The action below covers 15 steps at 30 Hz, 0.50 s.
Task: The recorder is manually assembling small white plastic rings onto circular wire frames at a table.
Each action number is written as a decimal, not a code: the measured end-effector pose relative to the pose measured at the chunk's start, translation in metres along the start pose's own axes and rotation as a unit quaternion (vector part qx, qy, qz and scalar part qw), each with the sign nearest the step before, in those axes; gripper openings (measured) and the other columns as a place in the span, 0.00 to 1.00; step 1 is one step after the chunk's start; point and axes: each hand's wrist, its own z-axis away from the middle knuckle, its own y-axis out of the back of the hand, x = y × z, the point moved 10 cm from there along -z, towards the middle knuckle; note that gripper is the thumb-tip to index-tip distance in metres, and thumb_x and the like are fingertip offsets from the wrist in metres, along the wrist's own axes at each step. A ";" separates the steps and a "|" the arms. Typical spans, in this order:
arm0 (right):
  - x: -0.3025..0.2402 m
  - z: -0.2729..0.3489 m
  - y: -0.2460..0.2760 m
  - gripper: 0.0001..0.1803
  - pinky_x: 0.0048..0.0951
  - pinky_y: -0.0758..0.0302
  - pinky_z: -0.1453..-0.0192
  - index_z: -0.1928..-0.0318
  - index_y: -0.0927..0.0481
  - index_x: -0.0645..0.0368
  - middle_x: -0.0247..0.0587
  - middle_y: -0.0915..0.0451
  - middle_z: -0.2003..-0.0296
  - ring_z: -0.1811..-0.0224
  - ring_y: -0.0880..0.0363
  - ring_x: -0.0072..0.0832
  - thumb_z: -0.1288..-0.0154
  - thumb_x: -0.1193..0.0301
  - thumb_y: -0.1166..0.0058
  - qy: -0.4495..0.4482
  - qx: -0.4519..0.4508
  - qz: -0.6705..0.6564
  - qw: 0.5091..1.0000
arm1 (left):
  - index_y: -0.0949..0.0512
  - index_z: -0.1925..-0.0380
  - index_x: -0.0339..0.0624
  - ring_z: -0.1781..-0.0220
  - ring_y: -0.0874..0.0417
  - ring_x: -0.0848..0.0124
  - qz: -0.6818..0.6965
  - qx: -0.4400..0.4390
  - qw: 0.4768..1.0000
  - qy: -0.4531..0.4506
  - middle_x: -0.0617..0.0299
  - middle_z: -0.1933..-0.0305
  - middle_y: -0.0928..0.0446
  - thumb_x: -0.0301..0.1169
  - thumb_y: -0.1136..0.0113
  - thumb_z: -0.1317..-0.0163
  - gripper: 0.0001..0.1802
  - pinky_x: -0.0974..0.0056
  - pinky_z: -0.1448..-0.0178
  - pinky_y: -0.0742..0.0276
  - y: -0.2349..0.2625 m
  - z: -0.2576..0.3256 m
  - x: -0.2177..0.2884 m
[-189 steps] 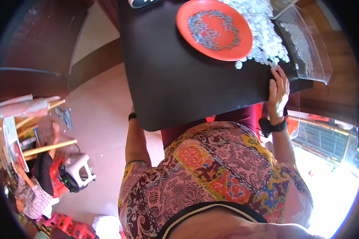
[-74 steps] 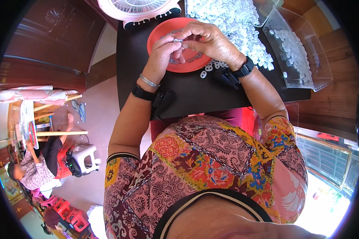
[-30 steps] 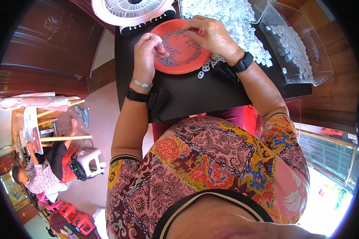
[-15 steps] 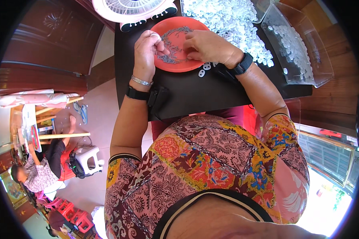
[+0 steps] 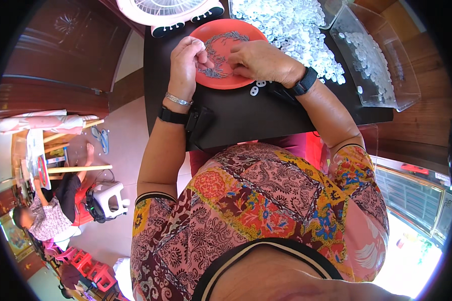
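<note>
Two hands meet over the red plate (image 5: 221, 80) at twelve o'clock on the black table (image 5: 246, 118). I read the left hand (image 5: 186, 65) as curled, its fingertips pinched together on small dark pieces (image 5: 217, 72) lying in a ring on the plate. The right hand (image 5: 258, 60) lies palm down at the plate's three-o'clock rim, fingers bent onto the same pieces (whether they clamp anything, I cannot tell). A heap of white plastic parts (image 5: 291, 30) spreads at one o'clock of the plate; a clear tray (image 5: 386, 75) holds more at three o'clock. A white fan (image 5: 160, 10) stands at eleven o'clock.
</note>
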 end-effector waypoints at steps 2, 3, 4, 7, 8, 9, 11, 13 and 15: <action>-0.004 -0.001 0.000 0.07 0.41 0.26 0.61 0.69 0.22 0.58 0.42 0.23 0.69 0.64 0.22 0.43 0.46 0.68 0.45 0.006 -0.001 0.012 1.000 | 0.28 0.73 0.42 0.80 0.24 0.74 0.018 0.007 1.000 -0.004 0.68 0.80 0.30 0.33 0.51 0.39 0.08 0.74 0.73 0.33 -0.001 0.001 0.000; -0.006 -0.001 0.000 0.07 0.41 0.25 0.62 0.69 0.22 0.59 0.44 0.22 0.70 0.64 0.22 0.44 0.45 0.68 0.46 0.012 -0.001 0.024 1.000 | 0.28 0.73 0.42 0.80 0.24 0.74 0.017 0.007 1.000 -0.004 0.68 0.80 0.30 0.33 0.51 0.39 0.08 0.74 0.73 0.33 -0.001 0.001 0.000; -0.006 -0.001 0.000 0.07 0.41 0.25 0.62 0.69 0.22 0.59 0.44 0.22 0.70 0.64 0.22 0.44 0.45 0.68 0.46 0.012 -0.001 0.024 1.000 | 0.28 0.73 0.42 0.80 0.24 0.75 0.020 0.008 1.000 -0.002 0.68 0.80 0.30 0.33 0.51 0.39 0.08 0.74 0.73 0.34 0.000 0.001 -0.001; -0.002 -0.001 -0.007 0.06 0.41 0.27 0.60 0.69 0.25 0.59 0.42 0.26 0.69 0.63 0.24 0.42 0.43 0.70 0.47 -0.012 -0.027 0.029 0.999 | 0.28 0.73 0.42 0.80 0.24 0.75 0.018 0.009 1.000 0.004 0.68 0.80 0.30 0.34 0.51 0.39 0.08 0.74 0.73 0.34 0.000 0.000 -0.003; -0.002 0.000 -0.005 0.06 0.40 0.27 0.60 0.69 0.25 0.58 0.42 0.26 0.69 0.63 0.24 0.42 0.44 0.70 0.47 -0.008 -0.019 0.029 0.999 | 0.28 0.73 0.42 0.80 0.24 0.75 0.014 0.010 1.000 0.008 0.68 0.80 0.30 0.34 0.51 0.39 0.08 0.74 0.74 0.34 0.001 0.000 -0.003; -0.002 0.000 -0.004 0.05 0.40 0.27 0.60 0.69 0.25 0.58 0.42 0.26 0.69 0.63 0.24 0.42 0.44 0.70 0.47 -0.004 -0.011 0.029 0.999 | 0.28 0.73 0.42 0.80 0.24 0.75 0.013 0.010 1.000 0.007 0.68 0.80 0.30 0.34 0.51 0.39 0.08 0.74 0.74 0.34 0.001 0.000 -0.003; 0.001 0.002 -0.003 0.06 0.40 0.26 0.61 0.69 0.24 0.59 0.43 0.23 0.70 0.64 0.22 0.42 0.44 0.70 0.48 0.005 0.002 0.056 0.998 | 0.28 0.74 0.42 0.80 0.24 0.75 0.017 0.009 1.000 0.005 0.67 0.80 0.30 0.34 0.52 0.39 0.09 0.74 0.74 0.34 0.000 0.001 -0.001; -0.001 0.001 -0.001 0.07 0.40 0.24 0.62 0.69 0.22 0.60 0.45 0.21 0.71 0.65 0.21 0.43 0.44 0.70 0.49 0.013 0.016 0.081 0.996 | 0.28 0.73 0.42 0.80 0.24 0.75 0.017 0.009 1.000 0.002 0.67 0.80 0.30 0.34 0.52 0.39 0.09 0.74 0.74 0.33 0.001 0.000 -0.001; -0.002 0.001 -0.004 0.06 0.40 0.24 0.62 0.68 0.22 0.59 0.44 0.21 0.70 0.65 0.20 0.43 0.43 0.71 0.51 0.010 -0.005 0.130 0.991 | 0.28 0.73 0.42 0.80 0.24 0.74 0.018 0.008 1.000 -0.001 0.67 0.80 0.30 0.33 0.52 0.39 0.09 0.74 0.74 0.33 0.002 0.000 -0.001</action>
